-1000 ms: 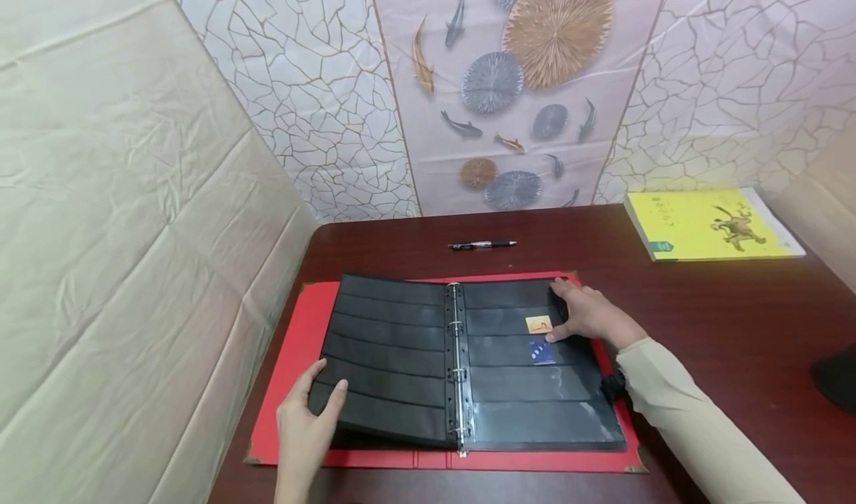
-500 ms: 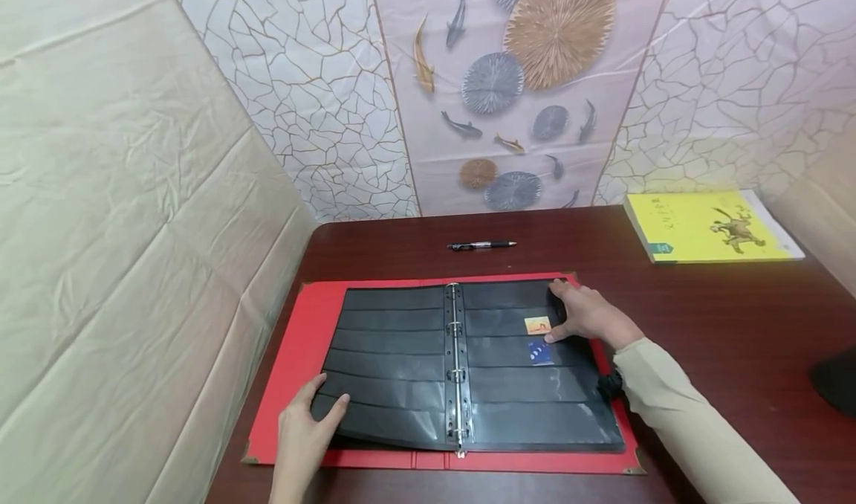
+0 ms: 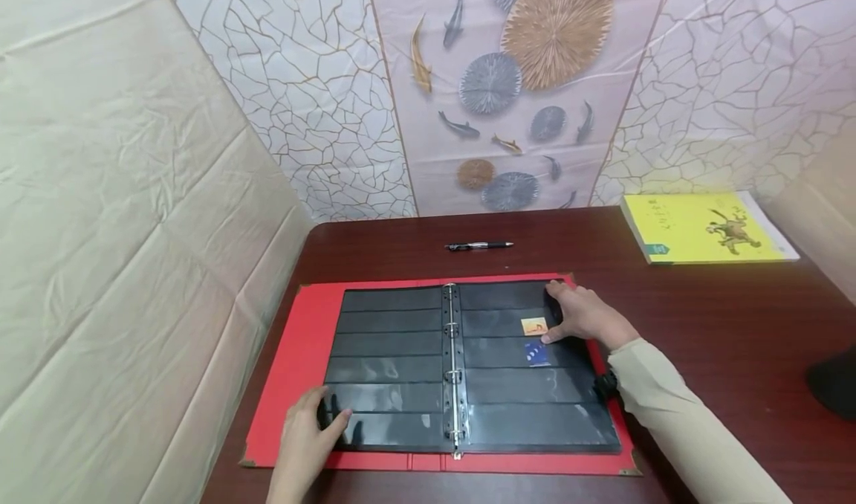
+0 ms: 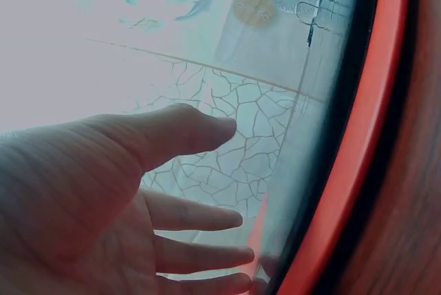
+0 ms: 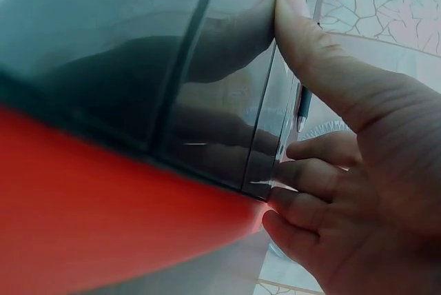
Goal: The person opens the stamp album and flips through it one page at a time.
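Observation:
A red-covered ring binder (image 3: 287,370) lies open on the dark wooden table, with black pocket pages (image 3: 394,363) flat on both sides of its metal rings (image 3: 453,363). My left hand (image 3: 309,433) lies flat on the lower left page, fingers straight (image 4: 207,219). Over on the upper right page rests my right hand (image 3: 578,314), its thumb tip beside an orange stamp (image 3: 535,326); a blue stamp (image 3: 535,353) sits one row below. In the right wrist view the thumb (image 5: 303,40) presses the glossy page while the other fingers touch the page edge.
A black pen (image 3: 478,245) lies on the table behind the binder. A yellow book (image 3: 705,227) sits at the far right, near the patterned wall. A dark object (image 3: 832,381) shows at the right edge. Cream sheeting walls off the left side.
The left page, lifted a second ago, has been laid down flat. My left hand moved down with it and now rests on it. The right hand has stayed put.

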Available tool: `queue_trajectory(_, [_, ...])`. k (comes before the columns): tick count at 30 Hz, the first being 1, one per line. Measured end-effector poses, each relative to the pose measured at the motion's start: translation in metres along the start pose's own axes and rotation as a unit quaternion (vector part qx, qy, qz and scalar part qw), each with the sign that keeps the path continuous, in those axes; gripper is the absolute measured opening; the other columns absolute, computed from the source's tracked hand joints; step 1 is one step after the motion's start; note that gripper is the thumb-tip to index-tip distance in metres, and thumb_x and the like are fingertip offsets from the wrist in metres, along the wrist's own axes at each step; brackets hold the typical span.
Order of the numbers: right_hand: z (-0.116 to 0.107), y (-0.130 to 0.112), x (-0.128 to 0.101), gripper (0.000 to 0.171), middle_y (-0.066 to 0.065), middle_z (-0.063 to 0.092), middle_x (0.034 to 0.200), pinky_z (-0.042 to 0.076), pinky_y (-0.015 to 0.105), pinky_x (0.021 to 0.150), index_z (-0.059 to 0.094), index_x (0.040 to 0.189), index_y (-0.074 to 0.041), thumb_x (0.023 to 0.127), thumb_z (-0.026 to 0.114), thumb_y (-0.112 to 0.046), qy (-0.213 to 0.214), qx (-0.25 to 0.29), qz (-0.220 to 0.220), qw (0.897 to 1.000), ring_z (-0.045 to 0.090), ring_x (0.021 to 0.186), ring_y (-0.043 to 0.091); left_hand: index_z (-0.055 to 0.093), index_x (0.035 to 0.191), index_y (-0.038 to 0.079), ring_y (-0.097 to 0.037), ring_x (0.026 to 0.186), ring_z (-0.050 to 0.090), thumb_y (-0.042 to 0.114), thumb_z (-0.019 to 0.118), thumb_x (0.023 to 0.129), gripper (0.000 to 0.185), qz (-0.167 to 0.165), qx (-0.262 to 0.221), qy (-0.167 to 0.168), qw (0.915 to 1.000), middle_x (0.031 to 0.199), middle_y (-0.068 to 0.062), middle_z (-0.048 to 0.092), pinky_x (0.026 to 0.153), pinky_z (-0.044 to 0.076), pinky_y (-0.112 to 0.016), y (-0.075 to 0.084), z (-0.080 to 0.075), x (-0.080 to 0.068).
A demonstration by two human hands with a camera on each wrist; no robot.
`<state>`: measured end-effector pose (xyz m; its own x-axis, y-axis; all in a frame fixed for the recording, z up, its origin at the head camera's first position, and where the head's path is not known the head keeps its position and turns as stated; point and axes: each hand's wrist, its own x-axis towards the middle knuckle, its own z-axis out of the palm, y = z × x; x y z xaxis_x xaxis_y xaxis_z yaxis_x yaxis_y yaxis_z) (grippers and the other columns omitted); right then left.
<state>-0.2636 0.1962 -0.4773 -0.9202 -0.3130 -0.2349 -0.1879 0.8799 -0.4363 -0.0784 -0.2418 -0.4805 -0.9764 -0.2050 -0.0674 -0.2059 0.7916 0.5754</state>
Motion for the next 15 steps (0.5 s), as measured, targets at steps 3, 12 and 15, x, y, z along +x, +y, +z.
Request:
queue_trajectory(3, [0.000, 0.000, -0.001, 0.107, 0.035, 0.049, 0.137, 0.044, 0.064, 0.098, 0.037, 0.149, 0.009, 0.070, 0.094, -0.035, 0.010, 0.005, -0.014, 1.000, 0.051, 0.115, 0.046, 0.055, 0.133, -0.013, -0.054, 0.125, 0.046, 0.027, 0.078, 0.087, 0.065, 0.005, 0.027, 0.001, 0.9996, 0.137, -0.036, 0.051, 0.097, 0.041, -0.068, 0.001, 0.003, 0.000])
queue_trajectory(12, [0.003, -0.003, -0.007, 0.101, 0.033, 0.056, 0.127, 0.048, 0.061, 0.094, 0.038, 0.147, 0.012, 0.072, 0.094, -0.025, 0.025, 0.019, -0.034, 0.999, 0.055, 0.109, 0.044, 0.049, 0.143, -0.007, -0.054, 0.137, 0.034, 0.025, 0.085, 0.081, 0.078, 0.022, 0.017, -0.035, 0.9990, 0.149, -0.035, 0.039, 0.102, 0.027, -0.076, 0.011, 0.011, 0.003])
queue_trajectory(15, [0.005, -0.006, -0.007, 0.100, 0.032, 0.059, 0.124, 0.050, 0.059, 0.093, 0.040, 0.146, 0.014, 0.071, 0.094, -0.023, 0.029, 0.016, -0.035, 0.999, 0.058, 0.105, 0.041, 0.050, 0.143, -0.007, -0.053, 0.141, 0.031, 0.023, 0.085, 0.081, 0.078, 0.039, 0.007, -0.044, 0.9983, 0.150, -0.036, 0.037, 0.106, 0.020, -0.076, 0.014, 0.014, 0.003])
